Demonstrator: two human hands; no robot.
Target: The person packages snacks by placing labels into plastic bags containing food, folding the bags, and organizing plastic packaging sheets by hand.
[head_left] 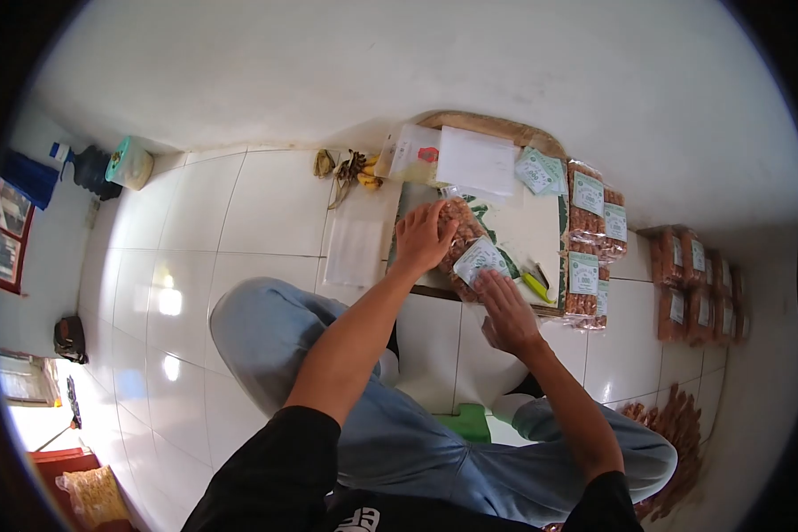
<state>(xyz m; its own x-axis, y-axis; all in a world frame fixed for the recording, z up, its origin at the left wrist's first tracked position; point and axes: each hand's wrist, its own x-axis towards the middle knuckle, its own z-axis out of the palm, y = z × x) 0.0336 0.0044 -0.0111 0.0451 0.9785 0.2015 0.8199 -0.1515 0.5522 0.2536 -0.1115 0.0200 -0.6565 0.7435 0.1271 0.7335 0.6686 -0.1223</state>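
Snack packet: a clear bag of reddish-brown pieces (457,212), just right of the frame's centre, lying on the low table (538,232) at its near left part; its long axis slants from upper left to lower right.
Printed label: a pale green-and-white one (480,258) on the packet's lower half, set at a tilt to the bag.
Hands to packet: both touch it — the left hand (424,238) at the upper left side, the right hand (507,312) at the lower right, so neither is nearer.
Left hand: partly open, fingers bent and slightly apart over the bag's left edge; it does not close round the bag.
Right hand: open, fingers fairly straight and together, fingertips at the label's lower edge.
Green-handled cutter: (535,286) on the table, right of the right hand's fingers.
Spare labels: a loose pile (541,172) at the table's upper right, beside white paper sheets (477,160).
Labelled packets: some (585,208) along the table's right edge, more (700,310) by the wall at the right of the frame.
Bananas: (369,180) on the floor, upper centre-left.
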